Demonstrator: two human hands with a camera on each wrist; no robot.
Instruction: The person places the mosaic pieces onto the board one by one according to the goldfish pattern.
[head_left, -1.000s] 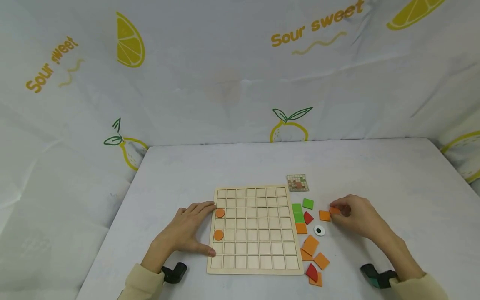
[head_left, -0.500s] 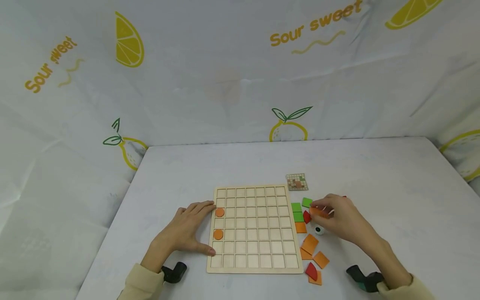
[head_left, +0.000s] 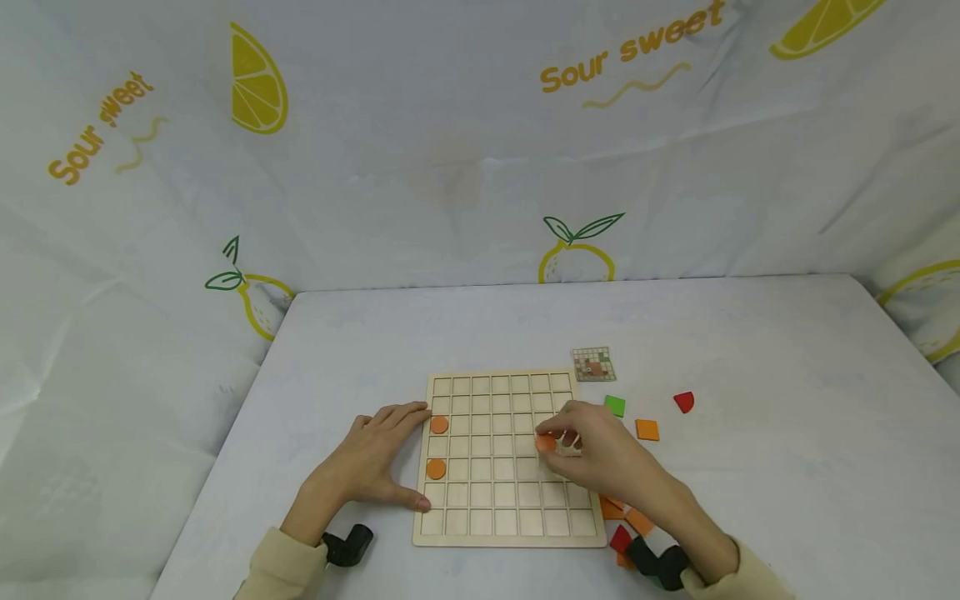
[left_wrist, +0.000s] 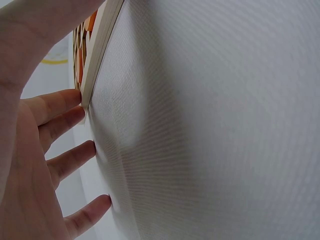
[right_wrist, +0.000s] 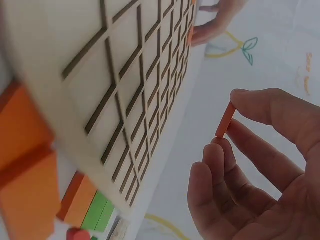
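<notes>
A wooden grid board [head_left: 510, 542] lies on the table, with one orange disc [head_left: 439, 425] and a second orange disc [head_left: 437, 469] in its leftmost column. My left hand [head_left: 375, 462] spreads its fingers along the board's left edge; in the left wrist view, fingertips [left_wrist: 75, 97] touch the rim and the cloth. Over the right half of the board, my right hand [head_left: 600, 446] pinches an orange piece [head_left: 546, 443], round as far as the head view shows. The right wrist view shows that piece [right_wrist: 226, 120] edge-on between thumb and fingers, above the grid.
Right of the board lie a green square [head_left: 615, 406], an orange square [head_left: 647, 430] and a red wedge [head_left: 684, 402]. More orange squares [head_left: 640, 522] and another red wedge [head_left: 621, 538] are partly under the right arm. A patterned card [head_left: 594, 364] lies behind the board.
My right hand has carried the orange piece leftward from the loose pieces to over the board. The red wedge it covered at the right now shows. My left hand has stayed put.
</notes>
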